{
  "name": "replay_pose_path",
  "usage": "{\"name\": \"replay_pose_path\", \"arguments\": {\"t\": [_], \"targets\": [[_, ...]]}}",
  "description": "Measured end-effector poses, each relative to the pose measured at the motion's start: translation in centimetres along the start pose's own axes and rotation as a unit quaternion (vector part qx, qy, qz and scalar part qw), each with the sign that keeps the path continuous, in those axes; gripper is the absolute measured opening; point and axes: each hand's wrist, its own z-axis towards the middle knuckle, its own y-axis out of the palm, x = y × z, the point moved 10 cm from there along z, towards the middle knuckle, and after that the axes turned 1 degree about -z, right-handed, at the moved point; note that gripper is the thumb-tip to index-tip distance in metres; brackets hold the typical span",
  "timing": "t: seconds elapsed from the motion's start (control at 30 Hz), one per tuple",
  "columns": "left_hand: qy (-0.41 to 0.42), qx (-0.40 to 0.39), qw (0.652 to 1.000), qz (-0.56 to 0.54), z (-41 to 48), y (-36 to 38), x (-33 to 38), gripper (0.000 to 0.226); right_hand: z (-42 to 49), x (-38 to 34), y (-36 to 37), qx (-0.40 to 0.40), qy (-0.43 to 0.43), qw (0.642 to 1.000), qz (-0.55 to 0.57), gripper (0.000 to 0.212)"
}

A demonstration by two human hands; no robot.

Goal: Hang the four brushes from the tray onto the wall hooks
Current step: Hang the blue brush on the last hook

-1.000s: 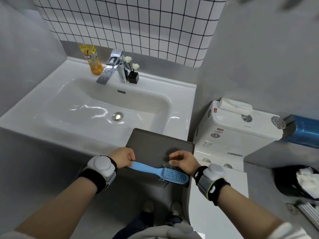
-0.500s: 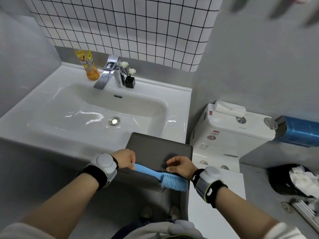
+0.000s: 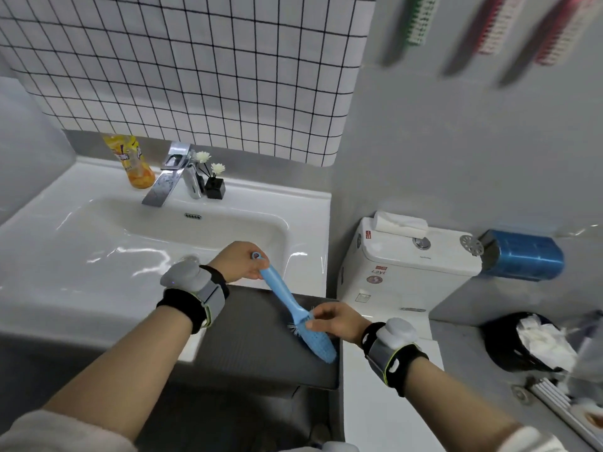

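A white sink counter (image 3: 65,256) carries a dark grey tray (image 3: 261,353) at its front right corner, an orange bottle (image 3: 133,161) and a small flower vase (image 3: 213,187) behind

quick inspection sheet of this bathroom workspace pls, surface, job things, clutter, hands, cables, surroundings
surface: dark grey tray across the front corner of the white sink, holding only the blue brush.
job's things: blue brush held over the tray, its bristle end low; three brushes already on the wall at upper right, blurred.
clutter: yellow bottle, small flower vase and tap at the back of the sink.
grippers: left hand grips the brush handle end; right hand holds the bristle end.
cables: nothing seen.
surroundings: tiled wall, toilet tank, blue dispenser, bin with paper.
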Motion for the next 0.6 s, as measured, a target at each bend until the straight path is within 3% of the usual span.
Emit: {"name": "replay_pose_path", "arguments": {"t": [0.17,0.23,0.3,0.5,0.6], "targets": [[0.071,0.062,0.990,-0.101,2.1,1.0,9.2,0.016,-1.7,-3.6,-6.7,0.108,-0.048,0.990,0.073,0.008],[0.094,0.055,0.979,-0.173,2.3,2.1,12.6,0.013,-2.7,-5.1,-9.6,0.152,-0.066,0.981,0.097,0.018],[0.105,0.019,0.973,-0.205,2.4,4.1,15.4,0.007,-3.8,-6.4,-12.3,0.190,-0.090,0.968,0.136,0.009],[0.129,-0.112,0.981,-0.096,1.8,12.3,21.6,0.034,-8.7,-9.6,-20.5,0.306,-0.160,0.909,0.233,0.011],[0.175,-0.123,0.975,-0.056,1.7,14.7,25.4,0.039,-10.9,-10.9,-24.3,0.323,-0.188,0.891,0.256,0.009]]}}
